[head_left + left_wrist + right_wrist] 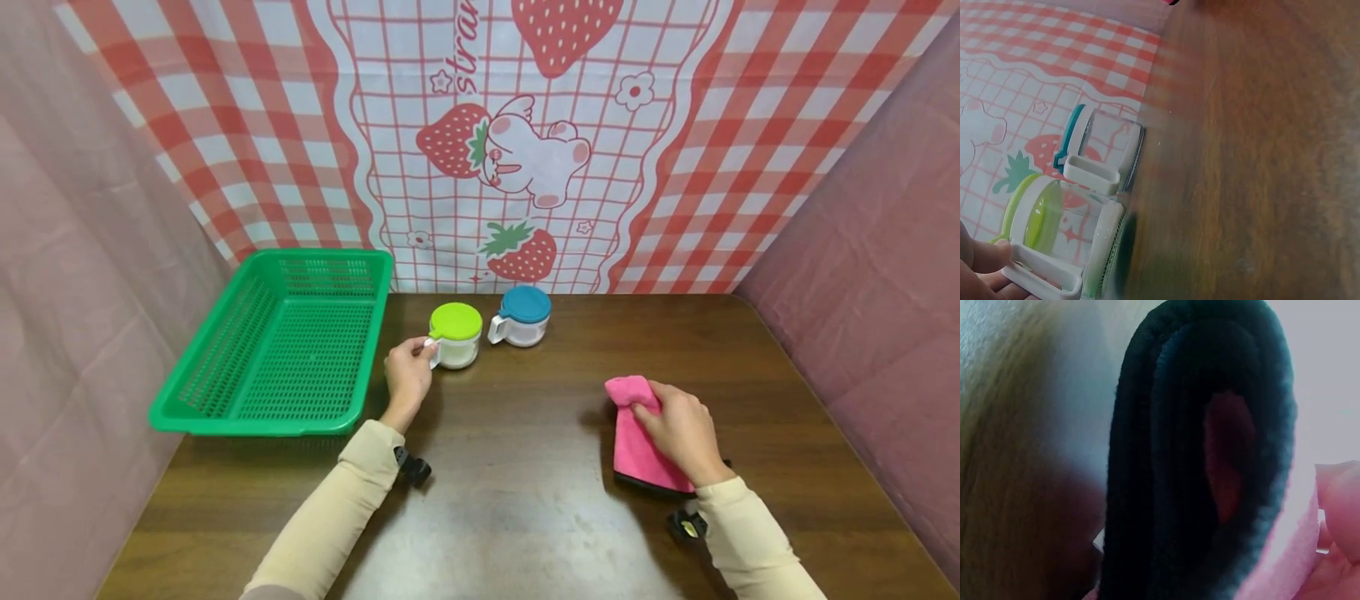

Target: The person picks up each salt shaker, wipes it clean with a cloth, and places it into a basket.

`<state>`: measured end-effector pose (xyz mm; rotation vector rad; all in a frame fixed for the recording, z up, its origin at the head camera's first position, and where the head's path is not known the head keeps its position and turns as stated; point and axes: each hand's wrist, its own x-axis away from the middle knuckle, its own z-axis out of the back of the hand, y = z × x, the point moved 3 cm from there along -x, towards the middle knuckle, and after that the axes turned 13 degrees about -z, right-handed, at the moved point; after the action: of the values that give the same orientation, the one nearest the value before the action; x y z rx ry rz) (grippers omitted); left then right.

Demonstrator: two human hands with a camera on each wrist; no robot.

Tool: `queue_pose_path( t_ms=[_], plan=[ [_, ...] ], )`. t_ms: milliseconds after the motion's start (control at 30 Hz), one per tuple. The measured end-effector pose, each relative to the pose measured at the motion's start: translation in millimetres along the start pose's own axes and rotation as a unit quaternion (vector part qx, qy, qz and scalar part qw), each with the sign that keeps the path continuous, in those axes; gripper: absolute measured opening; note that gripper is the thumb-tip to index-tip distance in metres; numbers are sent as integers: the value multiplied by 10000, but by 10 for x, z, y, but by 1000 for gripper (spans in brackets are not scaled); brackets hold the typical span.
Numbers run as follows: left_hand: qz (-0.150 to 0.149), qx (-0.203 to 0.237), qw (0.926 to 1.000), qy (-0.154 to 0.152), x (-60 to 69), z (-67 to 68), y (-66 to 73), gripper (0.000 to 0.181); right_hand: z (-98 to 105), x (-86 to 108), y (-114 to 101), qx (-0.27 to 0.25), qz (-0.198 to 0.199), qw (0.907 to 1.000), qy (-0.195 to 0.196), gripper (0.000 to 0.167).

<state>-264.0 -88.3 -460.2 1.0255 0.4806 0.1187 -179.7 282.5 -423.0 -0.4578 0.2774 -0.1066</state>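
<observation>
My left hand [409, 375] is at the white handle of a clear seasoning jar with a lime-green lid [456, 323]. In the left wrist view the thumb [988, 255] lies at the top of that handle [1044, 273], with fingers behind it, pinching it. Just right of this jar stands a similar one with a blue lid [525, 305], its handle turned left. Over at the right, my right hand [681, 429] grips a folded pink cloth [637, 446]. The cloth's dark-edged folds [1132, 456] fill much of the right wrist view and hide most of the fingers.
A green plastic basket [367, 333] with slotted walls stands on the left of the wooden table [517, 500]. A strawberry-print checked curtain [405, 208] hangs behind the table's back edge. Pink cloth walls [862, 250] close off both sides.
</observation>
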Motion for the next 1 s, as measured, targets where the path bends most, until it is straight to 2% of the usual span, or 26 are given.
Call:
queue_pose_path(
  t_ms=[133, 433, 633, 833, 1000],
  plan=[
    [-83, 71, 9999, 0, 44, 25, 13, 21, -9, 1, -19, -35, 63, 9999, 83, 35],
    [-33, 586, 9981, -172, 193, 21, 33, 20, -22, 4, -37, -173, 260, 9988, 365, 33],
    [39, 866, 9955, -374, 275, -29, 112, 20, -12, 6, -74, -203, 274, 9987, 387, 35],
    [-41, 1223, 9911, -521, 360, -101, 186, 18, -24, 5, -111, -246, 320, 9984, 399, 35],
    [-77, 1239, 9900, -664, 409, -156, 200, 18, -19, 4, -144, -265, 348, 9983, 376, 37]
  ],
)
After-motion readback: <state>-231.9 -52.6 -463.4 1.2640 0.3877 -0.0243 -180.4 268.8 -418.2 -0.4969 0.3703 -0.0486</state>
